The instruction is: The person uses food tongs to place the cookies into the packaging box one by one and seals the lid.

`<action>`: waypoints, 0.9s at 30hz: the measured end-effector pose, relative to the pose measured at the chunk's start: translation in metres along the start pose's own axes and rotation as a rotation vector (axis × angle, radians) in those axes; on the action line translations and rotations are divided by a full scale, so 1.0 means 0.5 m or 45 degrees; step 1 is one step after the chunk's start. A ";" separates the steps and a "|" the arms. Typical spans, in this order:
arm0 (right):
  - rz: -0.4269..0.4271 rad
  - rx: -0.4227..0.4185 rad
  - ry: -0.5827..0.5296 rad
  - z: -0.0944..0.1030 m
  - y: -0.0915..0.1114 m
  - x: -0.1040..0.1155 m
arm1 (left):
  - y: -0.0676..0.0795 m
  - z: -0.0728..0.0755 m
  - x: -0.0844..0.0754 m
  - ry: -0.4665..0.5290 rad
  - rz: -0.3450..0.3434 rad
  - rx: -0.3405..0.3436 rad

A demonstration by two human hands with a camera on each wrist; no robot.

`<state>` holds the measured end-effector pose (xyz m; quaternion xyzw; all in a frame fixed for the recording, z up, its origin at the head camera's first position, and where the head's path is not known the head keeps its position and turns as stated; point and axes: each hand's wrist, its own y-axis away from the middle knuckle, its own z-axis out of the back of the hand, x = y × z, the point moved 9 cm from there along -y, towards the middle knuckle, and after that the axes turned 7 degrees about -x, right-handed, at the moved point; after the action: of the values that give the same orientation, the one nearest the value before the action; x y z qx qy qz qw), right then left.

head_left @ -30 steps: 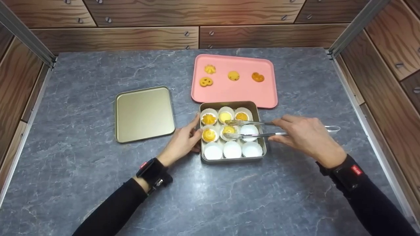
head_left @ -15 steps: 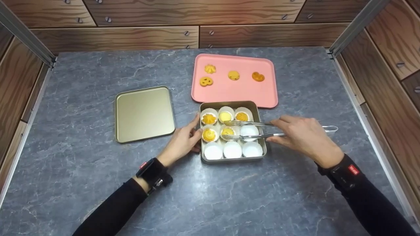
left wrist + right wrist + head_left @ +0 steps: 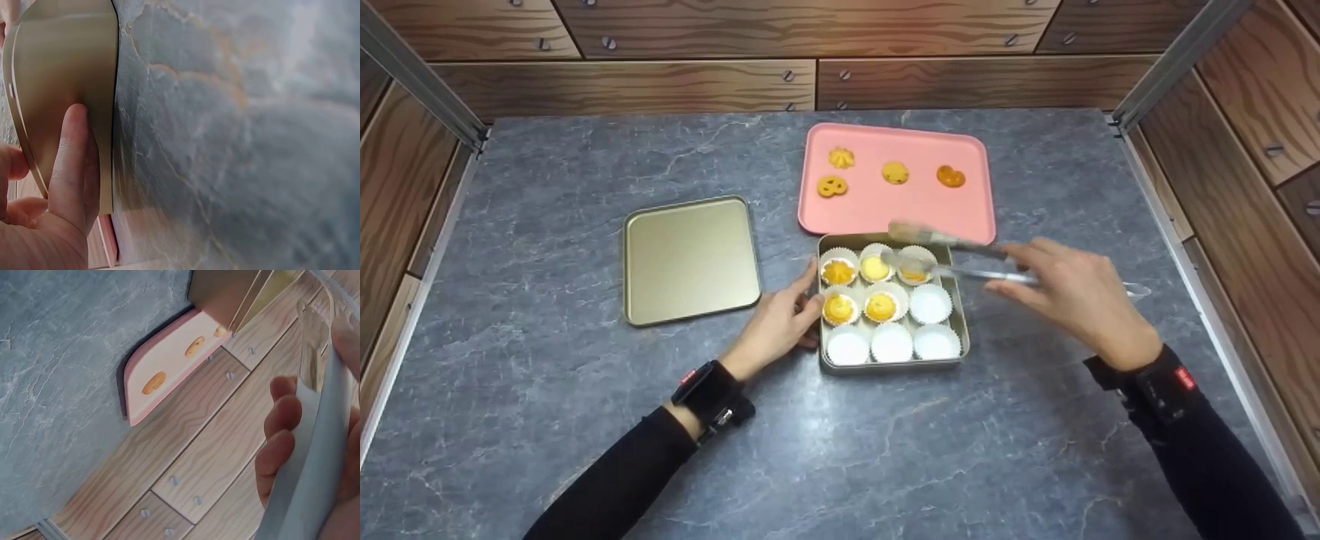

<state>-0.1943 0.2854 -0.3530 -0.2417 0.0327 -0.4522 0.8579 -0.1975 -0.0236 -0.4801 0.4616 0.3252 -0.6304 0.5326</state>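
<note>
In the head view a gold cookie tin [image 3: 894, 366] holds white paper cups, some with yellow cookies inside. My left hand [image 3: 774, 326] rests at its left side; in the left wrist view a straight finger [image 3: 70, 160] presses against the tin's wall [image 3: 64, 62]. My right hand [image 3: 1069, 296] grips metal tongs [image 3: 990, 276] across the tin's upper right. The tong tips are spread, blurred and with nothing between them, over the back row of cups. The right wrist view shows curled fingers [image 3: 279, 439] around the tongs [image 3: 306, 467].
Behind the tin lies a pink tray [image 3: 877, 214] bearing several cookies, among them a pretzel-shaped one [image 3: 832, 186] and a round one [image 3: 895, 172]. The tin's gold lid [image 3: 691, 261] lies flat to the left. Wood-patterned panels [image 3: 697, 82] border the table.
The tongs have lifted away from the middle cup, leaving a yellow cookie there, and moved up toward the tray. The right hand has shifted the same way; the left hand stays put.
</note>
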 end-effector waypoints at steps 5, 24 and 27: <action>-0.149 -0.051 0.020 0.002 -0.020 -0.055 | 0.000 -0.002 -0.001 0.003 0.010 0.012; -0.510 0.100 0.140 -0.064 -0.071 -0.195 | 0.000 0.001 0.001 -0.030 0.008 -0.002; -0.565 0.122 0.157 -0.069 -0.074 -0.220 | 0.001 -0.002 0.000 -0.022 0.010 0.005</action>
<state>-0.2968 0.3419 -0.3847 -0.1740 0.0097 -0.6445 0.7444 -0.1969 -0.0229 -0.4806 0.4583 0.3174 -0.6330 0.5371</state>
